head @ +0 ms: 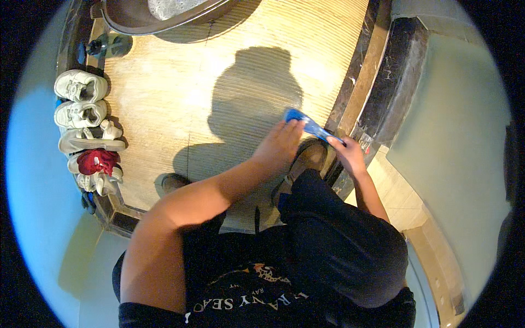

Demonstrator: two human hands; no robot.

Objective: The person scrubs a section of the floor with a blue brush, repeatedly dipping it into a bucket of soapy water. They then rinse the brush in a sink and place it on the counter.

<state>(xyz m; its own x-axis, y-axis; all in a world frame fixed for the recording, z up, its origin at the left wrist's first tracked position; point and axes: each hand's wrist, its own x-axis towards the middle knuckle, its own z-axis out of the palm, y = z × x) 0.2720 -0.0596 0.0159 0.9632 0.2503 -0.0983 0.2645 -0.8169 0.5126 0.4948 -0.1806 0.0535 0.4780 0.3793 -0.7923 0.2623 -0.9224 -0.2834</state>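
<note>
A blue long-handled brush (315, 128) slants across in front of me, with pale flecks on its surface. Its handle end is gripped by my right hand (350, 156), thumb along the top. The fingers of my left hand (281, 141) lie against the wide head at the other end; my left thumb is hidden, so whether they grip it cannot be told. Just below the brush is my right shoe (311, 158), brown in colour. My other shoe (174, 181) shows partly behind my left forearm.
Several white shoes and sandals (82, 115) line the left edge of the ribbed tile floor (164, 94), one with a red cloth (98, 162) on it. Beyond them lies a clear bottle (108, 45). A large metal basin (135, 22) stands at the top. A dark stone ledge (396, 78) borders the right.
</note>
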